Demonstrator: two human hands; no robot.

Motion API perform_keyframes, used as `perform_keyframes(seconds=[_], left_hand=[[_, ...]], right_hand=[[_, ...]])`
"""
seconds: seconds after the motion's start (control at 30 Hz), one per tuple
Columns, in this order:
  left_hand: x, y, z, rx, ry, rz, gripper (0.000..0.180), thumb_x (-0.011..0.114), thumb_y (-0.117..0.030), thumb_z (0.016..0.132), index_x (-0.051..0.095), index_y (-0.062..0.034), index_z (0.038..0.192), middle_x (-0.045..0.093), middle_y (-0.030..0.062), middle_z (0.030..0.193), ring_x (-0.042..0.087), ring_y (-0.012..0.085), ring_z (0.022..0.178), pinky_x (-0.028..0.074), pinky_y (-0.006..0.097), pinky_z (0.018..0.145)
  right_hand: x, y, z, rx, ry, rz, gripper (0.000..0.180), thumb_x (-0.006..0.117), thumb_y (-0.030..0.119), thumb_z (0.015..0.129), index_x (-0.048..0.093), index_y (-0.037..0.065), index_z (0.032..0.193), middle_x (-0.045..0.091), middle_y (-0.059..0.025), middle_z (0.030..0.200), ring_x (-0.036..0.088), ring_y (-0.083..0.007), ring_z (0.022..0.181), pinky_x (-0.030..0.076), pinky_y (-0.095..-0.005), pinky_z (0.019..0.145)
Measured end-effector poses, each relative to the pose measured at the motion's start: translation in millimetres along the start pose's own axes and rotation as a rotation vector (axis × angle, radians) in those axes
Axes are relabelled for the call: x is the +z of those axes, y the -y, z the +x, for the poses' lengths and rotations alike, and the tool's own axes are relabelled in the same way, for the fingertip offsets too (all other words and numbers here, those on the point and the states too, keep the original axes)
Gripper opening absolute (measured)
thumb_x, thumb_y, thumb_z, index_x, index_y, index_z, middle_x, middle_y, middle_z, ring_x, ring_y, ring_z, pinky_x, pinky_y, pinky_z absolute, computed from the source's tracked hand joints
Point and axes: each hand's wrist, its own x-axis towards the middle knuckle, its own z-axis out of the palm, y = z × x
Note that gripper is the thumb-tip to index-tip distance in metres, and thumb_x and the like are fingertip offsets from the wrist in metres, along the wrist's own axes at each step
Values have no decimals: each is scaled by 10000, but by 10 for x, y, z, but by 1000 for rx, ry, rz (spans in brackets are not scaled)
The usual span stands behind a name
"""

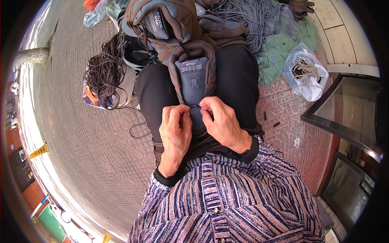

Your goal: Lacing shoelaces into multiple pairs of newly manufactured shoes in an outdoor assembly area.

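A brown and grey-blue sports shoe (192, 81) lies between my thighs, its padded collar away from me and its mesh tongue facing up. Over the lower tongue, my left hand (176, 129) and my right hand (225, 125) are closed in pinches, fingertips almost meeting. A short stretch of dark shoelace (195, 106) shows between them; the fingers hide the rest. Just beyond stands a similar brown shoe (162, 24), with a dark lace hanging over its side.
Dark brown laces (104, 69) lie bundled on the left. Beyond my right knee are a heap of grey laces (247, 18), a green cloth (275, 60) and a clear plastic bag (306, 73) holding beige laces. A black-framed glass panel (348, 105) stands at the right.
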Motion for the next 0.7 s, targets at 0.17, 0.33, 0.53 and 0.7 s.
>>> perform_keyframes(seconds=[0.17,0.33,0.53,0.7], left_hand=[[-5,-10,1,0,-6,0,121,624,39,827,583,-11,929,537,66,852,573,131,631,469,241,575],[-11,-8,-5,-50,-9,-66,127,627,48,824,578,-1,930,543,73,848,583,128,651,475,245,591],[2,5,-6,-22,-15,-63,119,626,50,824,580,2,922,547,75,843,585,130,652,477,243,599],[5,28,-13,-24,-16,-60,116,630,47,823,584,4,920,549,74,846,586,131,654,477,241,603]], right_hand=[[17,3,47,-53,-48,-59,223,573,-103,773,490,-16,962,574,-169,852,602,-346,789,506,-400,684],[-3,-15,70,-51,7,-47,226,546,-113,765,494,-15,962,570,-168,861,594,-345,794,500,-399,690],[20,0,97,-134,-20,-156,252,534,-126,745,492,-8,964,566,-163,861,592,-340,805,500,-394,699],[-10,21,78,-84,8,-116,277,531,-130,730,481,-7,973,566,-169,855,591,-348,807,500,-401,697]])
